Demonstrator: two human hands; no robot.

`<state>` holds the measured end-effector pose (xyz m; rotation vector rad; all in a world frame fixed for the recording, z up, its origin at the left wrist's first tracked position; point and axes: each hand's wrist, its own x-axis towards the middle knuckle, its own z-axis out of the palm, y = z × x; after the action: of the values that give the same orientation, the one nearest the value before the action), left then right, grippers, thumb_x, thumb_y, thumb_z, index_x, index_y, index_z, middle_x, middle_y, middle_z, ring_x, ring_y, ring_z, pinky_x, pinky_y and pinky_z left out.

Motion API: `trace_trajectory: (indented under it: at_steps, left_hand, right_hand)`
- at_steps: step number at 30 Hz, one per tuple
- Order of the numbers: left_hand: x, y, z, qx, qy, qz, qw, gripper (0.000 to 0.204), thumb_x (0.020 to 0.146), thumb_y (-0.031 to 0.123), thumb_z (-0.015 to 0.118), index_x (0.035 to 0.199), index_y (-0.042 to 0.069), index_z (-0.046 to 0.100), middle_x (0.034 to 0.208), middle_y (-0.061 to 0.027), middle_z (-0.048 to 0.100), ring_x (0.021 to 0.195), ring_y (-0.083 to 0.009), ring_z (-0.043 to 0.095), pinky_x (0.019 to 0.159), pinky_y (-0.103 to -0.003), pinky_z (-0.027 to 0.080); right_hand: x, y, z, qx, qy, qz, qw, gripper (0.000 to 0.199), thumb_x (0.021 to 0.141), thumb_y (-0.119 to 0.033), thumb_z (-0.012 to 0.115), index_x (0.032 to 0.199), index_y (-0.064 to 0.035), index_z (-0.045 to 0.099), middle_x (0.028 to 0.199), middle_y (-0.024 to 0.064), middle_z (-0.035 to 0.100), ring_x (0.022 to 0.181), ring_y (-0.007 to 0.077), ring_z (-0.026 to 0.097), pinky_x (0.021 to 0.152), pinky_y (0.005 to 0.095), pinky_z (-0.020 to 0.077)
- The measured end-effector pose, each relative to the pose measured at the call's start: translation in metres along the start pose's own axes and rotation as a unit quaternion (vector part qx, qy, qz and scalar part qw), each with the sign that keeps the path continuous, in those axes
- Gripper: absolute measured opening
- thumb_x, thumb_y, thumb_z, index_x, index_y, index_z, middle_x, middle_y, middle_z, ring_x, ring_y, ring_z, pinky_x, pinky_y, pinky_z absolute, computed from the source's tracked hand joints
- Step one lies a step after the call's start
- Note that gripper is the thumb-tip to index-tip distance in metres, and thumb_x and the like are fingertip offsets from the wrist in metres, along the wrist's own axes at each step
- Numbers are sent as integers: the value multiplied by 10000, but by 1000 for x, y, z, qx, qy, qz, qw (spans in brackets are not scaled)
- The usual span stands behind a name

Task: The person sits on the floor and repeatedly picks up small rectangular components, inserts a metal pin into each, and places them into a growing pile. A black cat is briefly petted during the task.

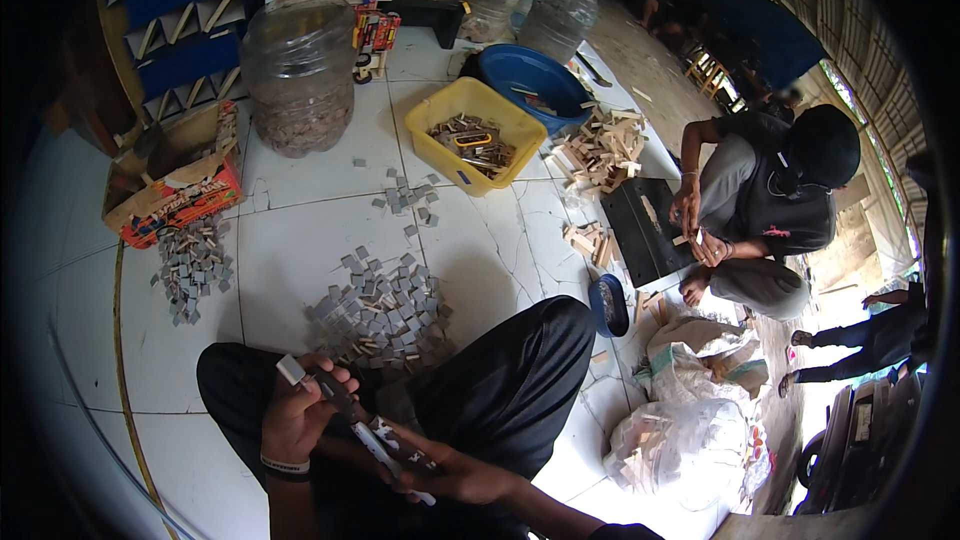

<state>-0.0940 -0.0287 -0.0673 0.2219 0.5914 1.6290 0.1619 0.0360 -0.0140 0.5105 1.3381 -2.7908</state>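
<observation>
My left hand (302, 408) is closed with a small pale block (291, 370) showing at its fingertips. My right hand (455, 470) is wrapped round the worn white-and-dark handles of a long hand tool (378, 442). The tool's dark front end reaches up to the left hand, close to the block; its exact kind is hard to make out. Both hands are above my crossed legs in dark trousers. Just beyond them lies a heap of small grey-faced wooden blocks (385, 310) on the white tiles.
More grey blocks (195, 270) lie beside an orange carton (185, 185) at left. Farther off stand a plastic jar (300, 75), a yellow tub (425, 145) and a blue basin (577, 112). At right, a person (790, 180) handles small wood pieces near a black board (630, 225); sacks (665, 440) sit nearer.
</observation>
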Motion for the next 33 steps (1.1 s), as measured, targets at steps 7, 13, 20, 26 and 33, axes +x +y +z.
trace_trajectory:
  at_steps: [7, 13, 20, 26, 33]
  left_hand:
    - [-14, 18, 27, 123, -30, 90, 988, 357, 814, 61, 855, 1104, -71, 696, 959, -202, 765, 883, -387, 772, 897, -555, 627]
    - [-15, 15, 34, 146, -48, 112, 982, 359, 810, 80, 866, 1107, -66, 726, 973, -214, 760, 941, -387, 766, 903, -536, 611]
    - [-10, 11, 24, 155, -55, 104, 981, 436, 902, 139, 809, 1251, -34, 613, 1203, -230, 699, 998, -392, 752, 913, -528, 626]
    - [5, 15, 22, 114, -39, 69, 990, 330, 1005, 178, 704, 1235, 23, 524, 1322, -240, 635, 1084, -412, 735, 912, -529, 644]
    - [11, -22, 47, -20, -56, 99, 993, 373, 1063, 140, 592, 1418, 96, 487, 1517, -264, 517, 1317, -418, 608, 1115, -522, 502]
  right_hand:
    - [1, 6, 29, -342, 121, -93, 927, 936, 940, 57, 592, 1705, -258, 156, 1357, 266, 532, 1265, 393, 591, 1069, 444, 503]
    - [-3, 10, 35, -529, 221, -101, 813, 1059, 827, 136, 596, 1698, -299, 179, 1221, 263, 555, 1170, 427, 612, 1009, 476, 543]
    - [-12, 1, 24, -390, 173, -83, 901, 921, 940, 70, 590, 1700, -260, 187, 1187, 212, 587, 1061, 403, 666, 948, 452, 556]
    - [-13, 0, 18, -356, 174, -124, 910, 771, 1027, -11, 564, 1693, -188, 218, 1277, 192, 629, 1116, 311, 676, 974, 395, 533]
    - [-7, 2, 20, -165, 157, -120, 966, 665, 1094, -131, 527, 1660, -42, 189, 1453, 202, 570, 1266, 257, 625, 1085, 400, 487]
